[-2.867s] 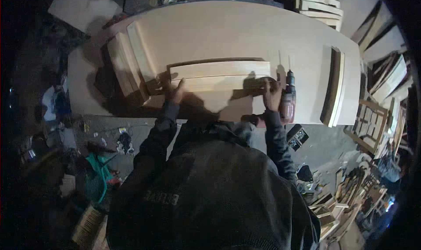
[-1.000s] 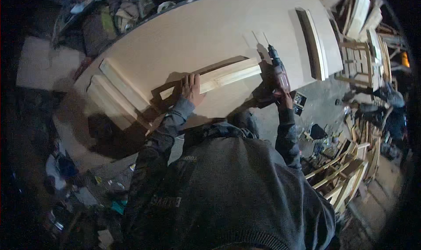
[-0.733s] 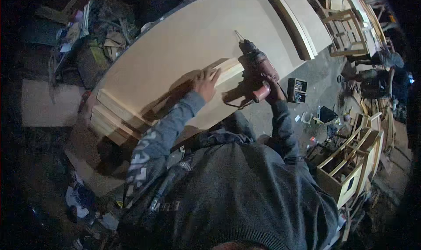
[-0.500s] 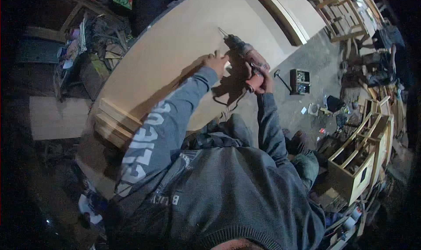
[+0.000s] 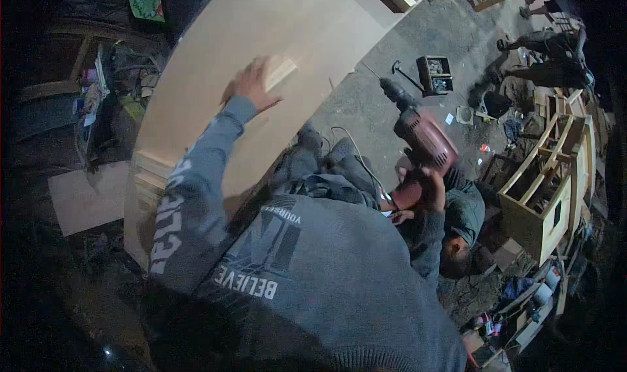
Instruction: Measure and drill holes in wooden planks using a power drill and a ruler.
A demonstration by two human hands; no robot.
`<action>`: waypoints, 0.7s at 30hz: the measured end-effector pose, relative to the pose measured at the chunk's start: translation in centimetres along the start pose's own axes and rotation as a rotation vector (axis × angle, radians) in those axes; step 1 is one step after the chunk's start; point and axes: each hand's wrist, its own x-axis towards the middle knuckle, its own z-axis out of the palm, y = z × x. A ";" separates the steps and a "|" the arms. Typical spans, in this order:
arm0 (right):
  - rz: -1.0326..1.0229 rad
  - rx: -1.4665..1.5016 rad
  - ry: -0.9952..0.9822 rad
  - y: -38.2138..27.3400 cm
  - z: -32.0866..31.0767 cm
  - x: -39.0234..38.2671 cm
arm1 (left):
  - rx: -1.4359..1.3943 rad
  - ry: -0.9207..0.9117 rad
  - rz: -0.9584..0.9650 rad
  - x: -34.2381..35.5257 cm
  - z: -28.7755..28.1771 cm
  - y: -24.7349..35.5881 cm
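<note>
My left hand point(image 5: 253, 88) is over the large pale wooden panel point(image 5: 215, 85), slightly blurred, with a short light wood block point(image 5: 281, 74) between its fingers and thumb. My right hand point(image 5: 434, 188) is wrapped round the rear handle of a red and black power drill point(image 5: 428, 137). Tilted up and to the left, the drill has a long thin bit point(image 5: 371, 70). It is held off to the right of the panel, over the floor, and its bit touches nothing. A pale cord point(image 5: 359, 151) curves below it.
A hammer point(image 5: 406, 77) and a dark box of small hardware point(image 5: 435, 75) are on the floor point(image 5: 385, 104). A crouching person point(image 5: 465, 212) is close by at right, beside a wooden frame cabinet point(image 5: 539, 222). Wood strips point(image 5: 149, 166) lie at the panel's left end.
The drill has swung right and back, away from the panel, in my right hand. My left hand has moved left and slightly up across the panel. The view has shifted.
</note>
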 end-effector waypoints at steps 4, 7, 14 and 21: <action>-0.195 -0.328 0.099 -0.4 -0.2 -5.9 | 0.050 -0.080 -0.300 -7.1 4.7 -8.5; -0.023 -0.678 0.263 -0.3 -1.4 -9.7 | 0.033 -0.131 -0.234 -7.0 7.0 -8.3; -0.195 -0.937 0.013 -1.0 9.5 -14.3 | 0.290 -0.339 0.647 -4.0 4.3 -0.8; -0.223 -1.450 -0.175 -3.0 19.2 -11.6 | 0.168 -0.237 0.781 -2.6 4.5 -1.4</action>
